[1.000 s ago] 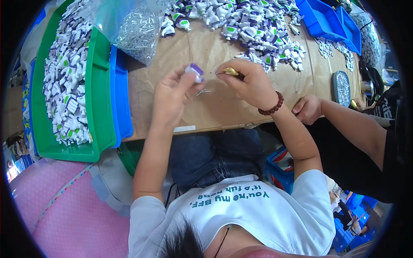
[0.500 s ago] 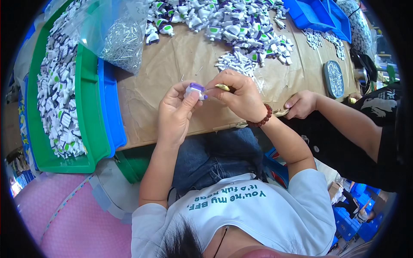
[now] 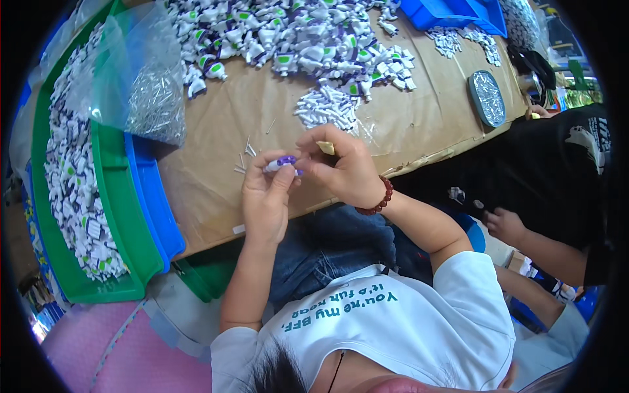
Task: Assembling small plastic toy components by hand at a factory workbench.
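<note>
Left hand (image 3: 265,196) pinches small purple-and-white toy part (image 3: 282,163); right hand (image 3: 344,171) meets it at fingertips, above brown paper-covered table (image 3: 223,131). Loose metal pins (image 3: 246,154) just beside. Green bin (image 3: 118,196) of parts at left.

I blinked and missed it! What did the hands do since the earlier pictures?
Both hands drew back from the heap toward the table's near edge. The left hand keeps pinching the little purple and white piece; the right hand stays closed on its small yellow tool. The green bin and the pile of pieces look unchanged.

purple-white toy part (image 3: 283,162), green bin (image 3: 124,216) w/ blue bin (image 3: 154,196), brown paper table cover (image 3: 262,111).
</note>
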A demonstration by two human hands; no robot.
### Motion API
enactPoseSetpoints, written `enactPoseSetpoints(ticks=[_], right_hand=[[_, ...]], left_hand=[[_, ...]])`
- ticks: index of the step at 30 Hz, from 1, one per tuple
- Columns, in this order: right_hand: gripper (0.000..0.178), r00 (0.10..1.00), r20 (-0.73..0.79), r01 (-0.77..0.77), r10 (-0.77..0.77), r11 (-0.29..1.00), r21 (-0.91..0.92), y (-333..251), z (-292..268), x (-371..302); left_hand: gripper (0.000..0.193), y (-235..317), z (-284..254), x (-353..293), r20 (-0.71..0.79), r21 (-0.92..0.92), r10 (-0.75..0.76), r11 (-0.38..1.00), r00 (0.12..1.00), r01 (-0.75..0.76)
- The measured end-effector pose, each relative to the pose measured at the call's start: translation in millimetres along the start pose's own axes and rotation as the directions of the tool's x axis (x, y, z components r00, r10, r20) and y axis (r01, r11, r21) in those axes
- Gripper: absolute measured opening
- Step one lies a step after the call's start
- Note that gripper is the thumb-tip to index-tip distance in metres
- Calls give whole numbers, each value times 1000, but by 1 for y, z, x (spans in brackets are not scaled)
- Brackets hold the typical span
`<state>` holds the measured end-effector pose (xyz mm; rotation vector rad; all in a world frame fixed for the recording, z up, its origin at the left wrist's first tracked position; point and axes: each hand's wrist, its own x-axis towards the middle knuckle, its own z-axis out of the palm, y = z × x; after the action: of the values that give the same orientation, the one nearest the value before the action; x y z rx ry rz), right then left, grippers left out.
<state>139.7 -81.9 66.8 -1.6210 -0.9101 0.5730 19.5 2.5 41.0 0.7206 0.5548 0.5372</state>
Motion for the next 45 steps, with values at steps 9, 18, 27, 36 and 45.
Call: enactPoseSetpoints(ticks=[9,18,27,36,45], right_hand=[[12,999,48,26,-3,876,-482,35,-94,21],[21,904,399,425,-156,434,-794,61,-102,45],[13,873,452,485,-181,405,-775,54,-114,54],[17,932,360,145,-50,959,-242,23,-80,10],[14,891,380,-204,249,967,-155,15,-70,8]], left_hand=[[21,-29,-4,-4,78,174,-179,971,981,163],[16,-28,-6,0,136,181,-310,942,941,284],[20,-25,-3,10,153,32,-391,920,907,391],[24,-35,-2,20,172,-57,-372,921,912,386],[20,-33,-1,21,171,-65,-373,919,912,388]])
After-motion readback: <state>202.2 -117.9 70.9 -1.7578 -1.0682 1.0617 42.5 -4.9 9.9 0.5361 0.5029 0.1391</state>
